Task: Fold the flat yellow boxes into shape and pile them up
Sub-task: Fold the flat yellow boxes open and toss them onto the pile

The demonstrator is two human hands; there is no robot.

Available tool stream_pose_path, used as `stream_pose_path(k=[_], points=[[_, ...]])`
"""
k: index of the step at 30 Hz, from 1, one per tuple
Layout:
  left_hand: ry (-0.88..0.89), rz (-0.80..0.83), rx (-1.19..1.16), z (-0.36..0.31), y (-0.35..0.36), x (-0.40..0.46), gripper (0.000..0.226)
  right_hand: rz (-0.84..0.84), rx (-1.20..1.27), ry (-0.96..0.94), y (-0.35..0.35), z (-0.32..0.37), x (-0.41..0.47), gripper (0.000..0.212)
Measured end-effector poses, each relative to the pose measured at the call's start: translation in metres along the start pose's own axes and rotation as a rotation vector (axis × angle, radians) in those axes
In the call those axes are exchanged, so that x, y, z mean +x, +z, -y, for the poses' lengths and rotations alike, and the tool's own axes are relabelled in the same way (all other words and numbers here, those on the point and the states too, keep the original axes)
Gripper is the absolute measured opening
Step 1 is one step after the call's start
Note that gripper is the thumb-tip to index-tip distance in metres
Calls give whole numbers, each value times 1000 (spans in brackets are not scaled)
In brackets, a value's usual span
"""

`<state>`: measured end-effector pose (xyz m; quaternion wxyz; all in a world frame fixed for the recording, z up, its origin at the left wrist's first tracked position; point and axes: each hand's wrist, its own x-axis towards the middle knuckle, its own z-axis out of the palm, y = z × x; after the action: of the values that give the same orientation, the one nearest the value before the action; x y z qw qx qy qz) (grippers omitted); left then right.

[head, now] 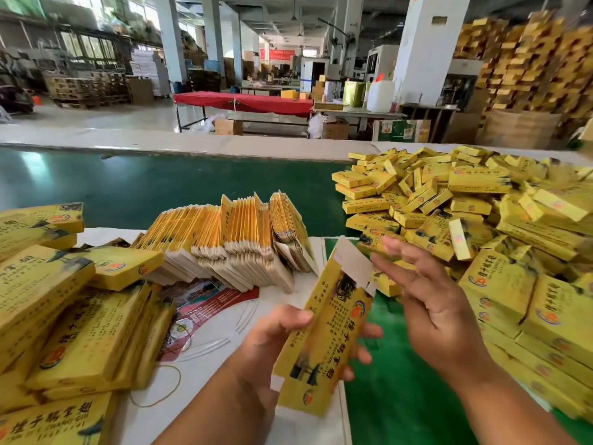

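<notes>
Your left hand (pixel 276 342) grips the yellow box (pixel 324 342) in front of you, thumb on its printed face and fingers curled round behind; it slants up and away, with a plain white flap (pixel 353 264) standing open at the far end and a small white tab showing at the near end. Your right hand (pixel 439 306) hangs just beside that flap, fingers spread and relaxed, holding nothing; whether a fingertip touches the flap you cannot tell.

Under the box runs the seam where white paper sheeting (pixel 224 329) meets a bright green mat (pixel 394 380), and that strip of mat between your forearms is the nearest bare ground. Farther off, a wide dark green belt (pixel 128 184) stretches left, glossy and bare, bordered by a pale ledge.

To your right, the heap of folded boxes (pixel 465 207) lies loose, spilling down to the mat's edge. Ahead, a row of flat blanks (pixel 224 239) stands on edge, fanned, orange-edged above and white below. At your left, bundles of flat boxes (pixel 80 316) lie stacked and overlapping, their glossy card printed with dark script. A thin elastic loop (pixel 163 387) lies on the paper beside them.
</notes>
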<state>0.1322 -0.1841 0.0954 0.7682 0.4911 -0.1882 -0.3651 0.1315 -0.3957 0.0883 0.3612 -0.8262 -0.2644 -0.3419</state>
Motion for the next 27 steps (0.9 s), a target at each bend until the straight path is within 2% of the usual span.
stream_pose_path(k=[1, 3, 6, 8, 10, 13, 15, 17, 20, 23, 25, 27], points=[[46, 131, -92, 0, 2, -1, 56, 39, 66, 53, 1, 3, 0, 52], [46, 181, -141, 8, -3, -4, 76, 147, 161, 156, 4, 11, -5, 46], [-10, 127, -104, 13, -8, 3, 88, 276, 268, 301, 10, 21, -10, 35], [-37, 110, -38, 14, -10, 7, 84, 306, 423, 407, 12, 23, -8, 25], [-49, 87, 24, 20, -14, 10, 69, 326, 578, 500, 11, 24, -7, 18], [-95, 110, 30, 22, -13, 13, 58, 381, 540, 492, 10, 24, -6, 27], [-121, 144, 65, 19, -13, 16, 67, 419, 524, 473, 10, 26, -5, 29], [-158, 176, 83, 16, -11, 19, 76, 411, 578, 516, 7, 25, -4, 29], [-157, 245, 68, 17, -9, 20, 62, 377, 711, 564, 4, 22, -5, 25], [-154, 167, 4, 21, -10, 12, 83, 320, 751, 601, 5, 19, -5, 27], [-90, 111, 6, 21, -8, 4, 88, 206, 717, 602, 8, 18, -6, 23], [-6, -12, -3, 18, -7, 2, 89, 64, 647, 647, 12, 18, -7, 35]])
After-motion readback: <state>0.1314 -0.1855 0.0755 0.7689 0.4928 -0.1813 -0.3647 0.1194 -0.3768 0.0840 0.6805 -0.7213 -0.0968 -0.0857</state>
